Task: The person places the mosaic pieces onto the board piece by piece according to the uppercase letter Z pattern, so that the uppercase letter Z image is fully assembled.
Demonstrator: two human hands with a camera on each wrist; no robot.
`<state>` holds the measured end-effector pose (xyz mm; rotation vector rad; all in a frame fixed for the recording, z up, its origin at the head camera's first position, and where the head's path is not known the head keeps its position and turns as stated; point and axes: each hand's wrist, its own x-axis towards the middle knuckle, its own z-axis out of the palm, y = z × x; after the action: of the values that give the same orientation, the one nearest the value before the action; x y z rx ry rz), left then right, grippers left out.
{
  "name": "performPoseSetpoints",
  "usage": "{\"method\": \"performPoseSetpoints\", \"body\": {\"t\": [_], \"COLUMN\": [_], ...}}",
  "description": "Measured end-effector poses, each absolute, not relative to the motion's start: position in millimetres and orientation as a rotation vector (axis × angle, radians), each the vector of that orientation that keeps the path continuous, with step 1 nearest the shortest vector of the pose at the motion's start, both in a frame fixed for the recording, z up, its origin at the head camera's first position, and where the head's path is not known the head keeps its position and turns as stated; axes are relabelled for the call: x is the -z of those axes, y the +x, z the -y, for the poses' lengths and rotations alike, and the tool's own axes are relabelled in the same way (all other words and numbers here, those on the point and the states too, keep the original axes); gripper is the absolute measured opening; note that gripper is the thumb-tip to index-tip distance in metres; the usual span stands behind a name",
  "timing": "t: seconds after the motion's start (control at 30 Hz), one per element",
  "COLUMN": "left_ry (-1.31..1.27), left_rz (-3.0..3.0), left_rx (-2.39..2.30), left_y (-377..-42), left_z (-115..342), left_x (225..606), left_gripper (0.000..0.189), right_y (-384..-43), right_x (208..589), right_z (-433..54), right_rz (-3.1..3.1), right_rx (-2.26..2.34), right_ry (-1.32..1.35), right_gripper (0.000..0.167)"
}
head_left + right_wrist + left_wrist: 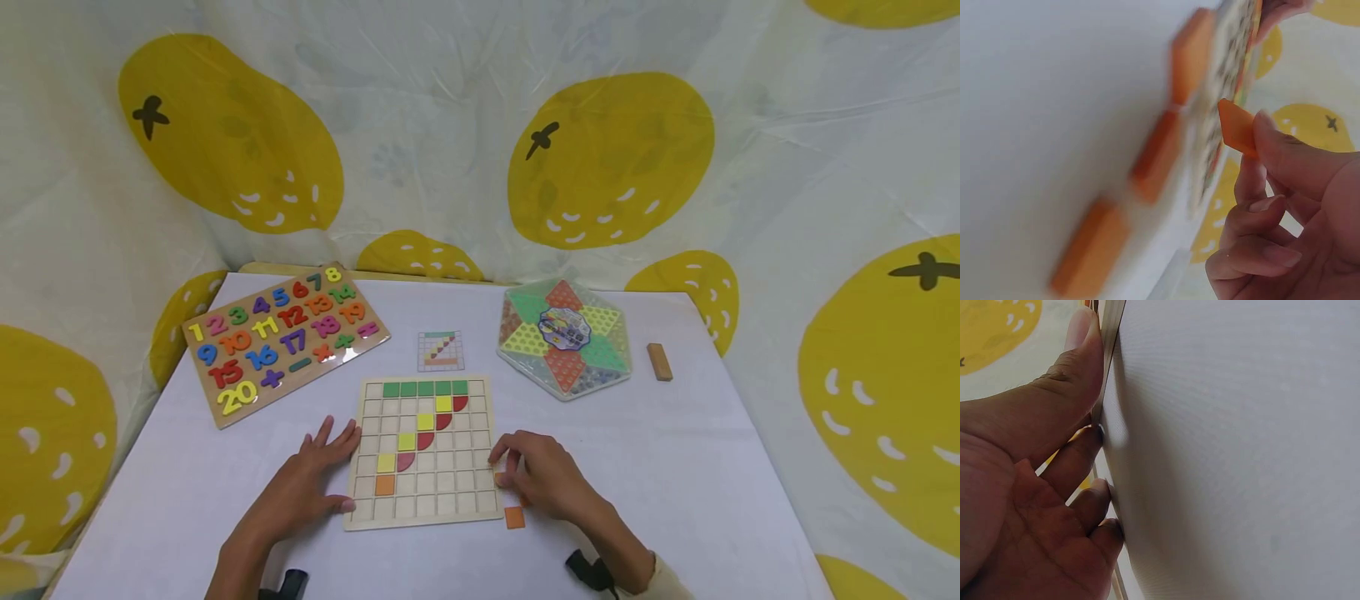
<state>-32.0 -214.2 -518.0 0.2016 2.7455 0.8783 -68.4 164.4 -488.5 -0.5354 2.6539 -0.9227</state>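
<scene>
A square wooden grid board (446, 506) lies on the table. A row of green square tiles (425, 389) fills part of its top. Yellow square tiles (407, 442) and red quarter-round tiles (425, 440) step down diagonally leftward, with one orange tile (385, 485) below them. Along the board's left edge rests my left hand (300, 483), thumb near the lower corner and fingers spread higher up. Just over the right edge, my right hand (546, 477) pinches an orange square tile (1236, 128) between thumb and finger. Loose orange tiles (514, 517) lie beneath it on the table.
Behind the board is a small pattern card (441, 351). A number puzzle board (287, 342) lies at the back left, a hexagonal star game board (564, 338) at the back right. Farther right sits a brown wooden block (659, 362). A fruit-print curtain hangs behind the table.
</scene>
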Motion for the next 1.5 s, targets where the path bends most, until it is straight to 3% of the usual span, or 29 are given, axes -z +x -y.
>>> {"method": "performPoseSetpoints", "body": {"t": [0.23,0.57,0.97,1.5], "left_ry": [0.204,0.201,0.200,0.184], "left_rz": [-2.740,-2.739,-2.738,-2.735], "left_rx": [-0.883,-0.869,-0.867,-0.857], "left_y": [-33,-33,-33,-33], "left_z": [215,216,215,215], "left_x": [521,519,518,518], "left_gripper": [0.108,0.106,0.104,0.104], "right_y": [-65,-67,-68,-71], "right_x": [480,483,496,499], "right_z": [-139,-97,-44,-54], "right_rz": [-2.601,-2.565,-2.586,-2.530], "right_rx": [0.971,1.025,0.897,0.880], "right_ry": [-0.561,-0.626,-0.568,-0.605], "right_gripper": [0.006,0.019,0.021,0.020]}}
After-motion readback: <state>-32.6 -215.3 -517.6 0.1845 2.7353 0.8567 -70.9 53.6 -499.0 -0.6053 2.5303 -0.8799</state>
